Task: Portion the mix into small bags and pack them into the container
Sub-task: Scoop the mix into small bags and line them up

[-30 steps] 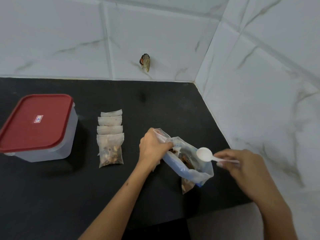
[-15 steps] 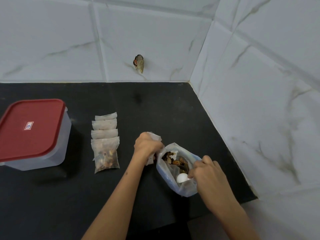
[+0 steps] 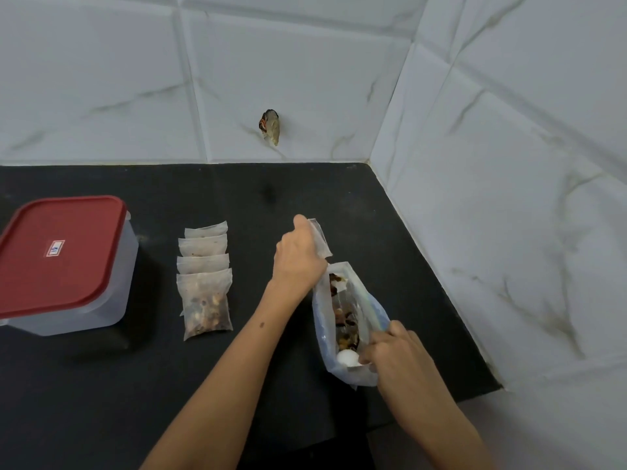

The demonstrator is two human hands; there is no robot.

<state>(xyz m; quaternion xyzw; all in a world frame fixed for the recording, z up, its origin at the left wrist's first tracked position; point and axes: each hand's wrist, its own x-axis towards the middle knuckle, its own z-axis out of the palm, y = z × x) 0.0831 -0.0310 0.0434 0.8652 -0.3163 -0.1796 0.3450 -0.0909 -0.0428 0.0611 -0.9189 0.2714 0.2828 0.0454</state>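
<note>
A large clear bag of brown mix lies open on the black counter. My right hand holds a white plastic spoon, whose bowl is inside the bag's mouth. My left hand grips a small empty bag and also holds the far rim of the large bag. Several small filled bags lie overlapping in a row to the left. The clear container with a red lid stands closed at the far left.
White marble-look tiled walls meet in a corner behind and to the right of the counter. A small brownish object sticks to the back wall. The counter's front edge runs near my right forearm.
My right hand brought the spoon from above the large bag down into its mouth. My left hand shifted slightly away along the bag's rim with the small bag.
</note>
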